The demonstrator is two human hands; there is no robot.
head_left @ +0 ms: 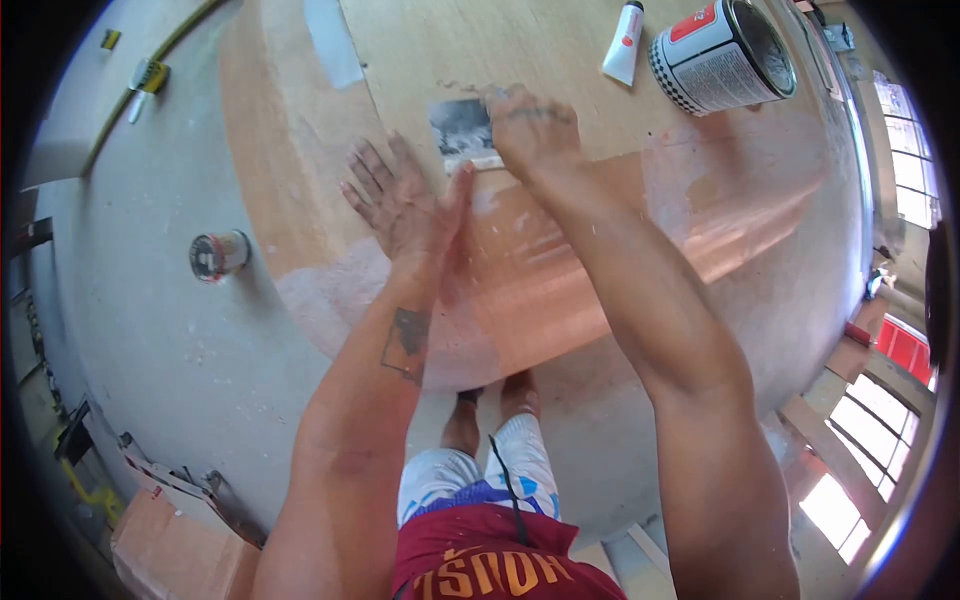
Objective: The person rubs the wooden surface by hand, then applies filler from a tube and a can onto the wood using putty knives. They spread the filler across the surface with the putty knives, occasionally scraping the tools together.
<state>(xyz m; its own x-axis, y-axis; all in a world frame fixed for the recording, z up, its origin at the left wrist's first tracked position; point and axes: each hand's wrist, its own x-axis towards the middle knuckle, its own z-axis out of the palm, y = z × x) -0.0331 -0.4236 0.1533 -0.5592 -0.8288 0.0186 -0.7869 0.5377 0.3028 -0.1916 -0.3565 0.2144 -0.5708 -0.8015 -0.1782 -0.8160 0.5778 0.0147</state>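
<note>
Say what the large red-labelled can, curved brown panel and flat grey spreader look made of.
Large red-labelled can: likely printed metal; shiny rim.
Curved brown panel: probably wood, satin; faint grain.
Flat grey spreader: metal or plastic, can't tell; smears hide its finish.

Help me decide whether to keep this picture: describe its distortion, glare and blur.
Head view: fisheye distortion bends the surroundings inside black corners; the windows at right are washed out; sheen streaks the wooden panel; the right hand looks slightly soft; the large can's small print is illegible.
</note>
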